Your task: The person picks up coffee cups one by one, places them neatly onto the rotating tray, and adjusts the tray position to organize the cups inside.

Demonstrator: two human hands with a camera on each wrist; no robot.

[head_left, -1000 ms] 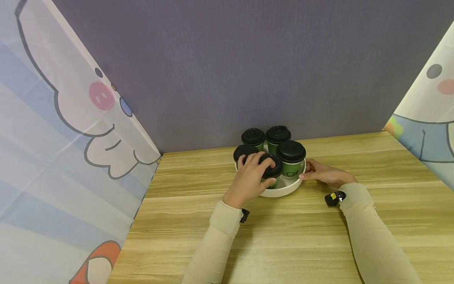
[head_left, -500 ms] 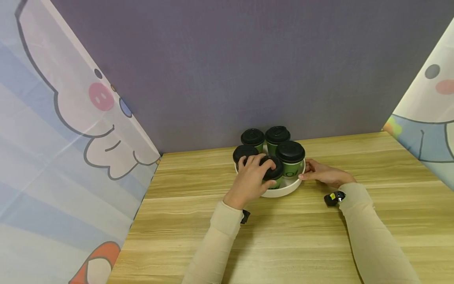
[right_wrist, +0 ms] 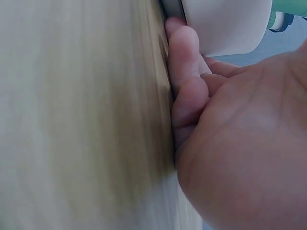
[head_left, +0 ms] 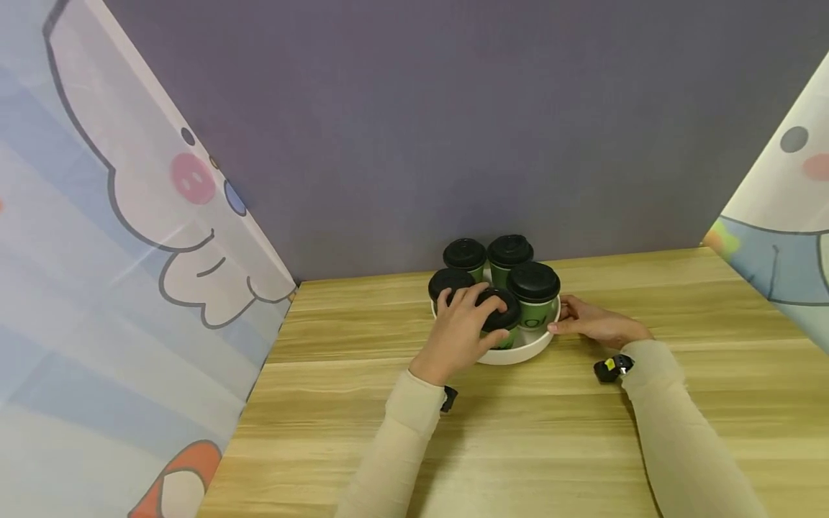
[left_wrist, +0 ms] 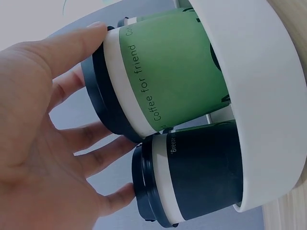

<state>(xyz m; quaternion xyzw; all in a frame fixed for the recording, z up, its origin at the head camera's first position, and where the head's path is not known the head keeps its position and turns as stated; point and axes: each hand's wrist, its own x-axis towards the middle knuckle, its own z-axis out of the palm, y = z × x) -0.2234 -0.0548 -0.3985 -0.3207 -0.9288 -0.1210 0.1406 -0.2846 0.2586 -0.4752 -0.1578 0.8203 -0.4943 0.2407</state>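
A round white tray [head_left: 518, 355] bears several green paper coffee cups with black lids. My left hand [head_left: 453, 331] grips the front coffee cup [head_left: 512, 314] by its lid, the thumb on the near side and the fingers reaching over the far side. In the left wrist view this cup [left_wrist: 177, 72] reads "Coffee for friend" and stands in the tray [left_wrist: 268, 105]. A dark-sleeved cup [left_wrist: 206, 167] is beside it, near my little finger. At the tray's right side, my right hand [head_left: 602, 322] holds the wall, thumb at the rim, other fingers low along the outside.
Two cups stand at the back of the tray, one back left [head_left: 464, 253] and one back right [head_left: 510, 250]. A larger cup [head_left: 534, 282] stands at the right. The wooden table [head_left: 337, 403] meets a grey-purple wall [head_left: 414, 144] just behind the tray.
The front cup's lid has shifted slightly right and nearer along with my left fingers. My right hand stays at the tray's side. The head view has moved a little.
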